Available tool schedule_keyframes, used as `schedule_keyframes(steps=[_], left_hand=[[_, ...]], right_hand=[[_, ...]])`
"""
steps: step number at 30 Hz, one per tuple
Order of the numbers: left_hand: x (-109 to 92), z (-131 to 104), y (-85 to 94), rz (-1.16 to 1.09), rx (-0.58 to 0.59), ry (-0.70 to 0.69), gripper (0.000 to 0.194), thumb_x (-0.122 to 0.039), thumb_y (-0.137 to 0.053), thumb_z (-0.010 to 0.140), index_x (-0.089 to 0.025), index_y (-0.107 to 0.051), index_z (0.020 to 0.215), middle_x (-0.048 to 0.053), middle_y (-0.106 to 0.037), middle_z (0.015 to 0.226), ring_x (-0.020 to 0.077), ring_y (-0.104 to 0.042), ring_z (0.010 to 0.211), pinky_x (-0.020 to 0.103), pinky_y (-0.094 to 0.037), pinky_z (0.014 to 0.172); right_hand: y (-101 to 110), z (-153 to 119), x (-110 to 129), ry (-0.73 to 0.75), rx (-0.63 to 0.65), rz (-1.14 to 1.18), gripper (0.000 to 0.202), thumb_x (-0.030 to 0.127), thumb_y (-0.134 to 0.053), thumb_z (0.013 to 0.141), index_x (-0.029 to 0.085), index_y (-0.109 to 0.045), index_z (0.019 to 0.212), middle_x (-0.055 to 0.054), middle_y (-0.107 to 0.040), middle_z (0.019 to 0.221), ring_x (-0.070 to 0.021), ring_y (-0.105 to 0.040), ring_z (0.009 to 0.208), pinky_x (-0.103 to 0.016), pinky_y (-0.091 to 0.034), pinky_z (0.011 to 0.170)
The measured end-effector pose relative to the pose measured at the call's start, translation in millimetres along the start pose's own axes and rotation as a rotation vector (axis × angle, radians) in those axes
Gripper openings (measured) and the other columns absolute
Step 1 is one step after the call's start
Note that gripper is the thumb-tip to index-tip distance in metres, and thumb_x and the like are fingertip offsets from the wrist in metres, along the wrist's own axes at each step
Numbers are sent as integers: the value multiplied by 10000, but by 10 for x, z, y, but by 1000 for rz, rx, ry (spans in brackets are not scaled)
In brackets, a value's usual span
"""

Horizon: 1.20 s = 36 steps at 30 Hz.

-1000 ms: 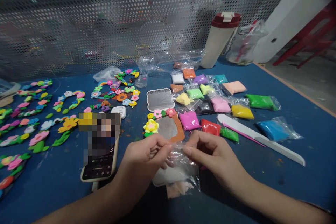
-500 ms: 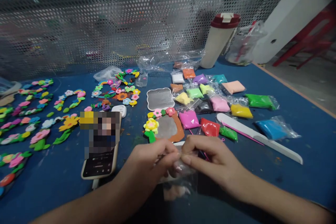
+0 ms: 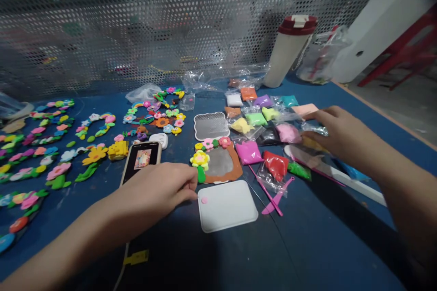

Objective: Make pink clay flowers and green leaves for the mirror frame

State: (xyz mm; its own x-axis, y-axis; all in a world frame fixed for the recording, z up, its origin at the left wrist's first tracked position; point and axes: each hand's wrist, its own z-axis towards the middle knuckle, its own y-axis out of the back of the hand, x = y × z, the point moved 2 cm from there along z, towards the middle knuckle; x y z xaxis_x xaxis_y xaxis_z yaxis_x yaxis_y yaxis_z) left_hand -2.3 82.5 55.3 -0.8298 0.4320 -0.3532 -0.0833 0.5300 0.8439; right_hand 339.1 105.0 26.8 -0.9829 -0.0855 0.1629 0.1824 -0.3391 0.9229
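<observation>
**Hands parted over the clay packets and the white board**

The left hand (image 3: 160, 188) is laid low at centre frame, fingers curled together, fingertips just beside a small pink clay dot (image 3: 204, 200) on the white rounded plastic board (image 3: 228, 207). The right hand (image 3: 336, 134) is stretched to the right of the frame, fingers loosely spread over a crinkled clear plastic packet (image 3: 316, 128) among the coloured clay packets; whether it is pinched cannot be told. A brown-framed mirror with clay flowers (image 3: 220, 163) lies above the board, pink plastic modelling tools (image 3: 273, 196) beside it, on the blue surface (image 3: 324, 236). By judgement, the packet is best grasped by its free edge, so that neighbouring packets are left undisturbed.
</observation>
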Motion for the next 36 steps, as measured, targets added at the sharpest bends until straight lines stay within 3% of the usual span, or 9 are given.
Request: schedule_keyframes(steps=[3,6,9,16,18,22,24,31,36], left_hand=[[-20,19,-53,28,38,-11,189,-334,-486,823,-222,-544,683,-22,-599,687,157,-532,628,231,-257,502],[-51,20,-69,69,77,20,152,-335,-535,796,-224,-528,693,-22,-605,673,166,-544,599,237,-238,480],[-73,8,-96,120,123,69,210,-415,-567,774,-217,-535,710,2,-619,671,188,-557,565,250,-235,466],[-44,-6,-175,168,173,102,292,-492,-531,784,-204,-581,774,75,-672,786,250,-611,647,272,-321,502],[-50,4,-173,175,187,110,300,-484,-502,805,-197,-589,787,82,-675,801,247,-615,651,276,-338,514],[-93,20,-171,166,209,126,300,-453,-472,830,-182,-602,818,108,-679,848,264,-628,706,288,-363,542],[-118,15,-179,148,201,115,293,-435,-461,841,-181,-606,837,112,-679,865,266,-629,719,294,-369,555],[-147,-10,-200,108,187,101,260,-406,-461,846,-194,-610,828,90,-678,848,244,-620,692,277,-349,542],[-176,8,-130,140,182,138,255,-385,-453,845,-191,-595,760,59,-654,738,216,-578,604,265,-280,494]], right_hand=[[48,-53,177,26,-96,-20,244,169,-538,797,104,-613,1021,-179,-582,1028,-239,-541,946,-313,-415,772],[105,-126,392,55,-229,40,188,146,-453,833,146,-590,962,-132,-595,969,-210,-568,879,-299,-424,760],[40,-185,545,104,-163,146,156,134,-413,839,179,-554,887,-107,-614,914,-210,-578,854,-298,-424,719],[77,-180,416,-105,-172,195,173,183,-425,861,175,-433,1034,-78,-642,802,-164,-599,666,-264,-408,582],[136,-172,317,-154,-50,175,107,278,-503,837,195,-489,903,-52,-633,720,-157,-574,601,-263,-383,536],[30,-262,208,15,499,182,110,267,-614,725,205,-525,711,-32,-615,654,-146,-541,535,-260,-365,474],[-66,-334,179,73,572,187,72,199,-616,683,202,-552,715,-41,-614,643,-146,-534,522,-262,-354,459],[-109,-390,189,29,528,121,73,264,-545,723,204,-587,728,-26,-594,643,-148,-509,517,-270,-326,488],[106,-286,264,-249,179,373,243,414,-496,800,190,-587,776,-24,-580,695,-152,-496,585,-264,-326,522]])
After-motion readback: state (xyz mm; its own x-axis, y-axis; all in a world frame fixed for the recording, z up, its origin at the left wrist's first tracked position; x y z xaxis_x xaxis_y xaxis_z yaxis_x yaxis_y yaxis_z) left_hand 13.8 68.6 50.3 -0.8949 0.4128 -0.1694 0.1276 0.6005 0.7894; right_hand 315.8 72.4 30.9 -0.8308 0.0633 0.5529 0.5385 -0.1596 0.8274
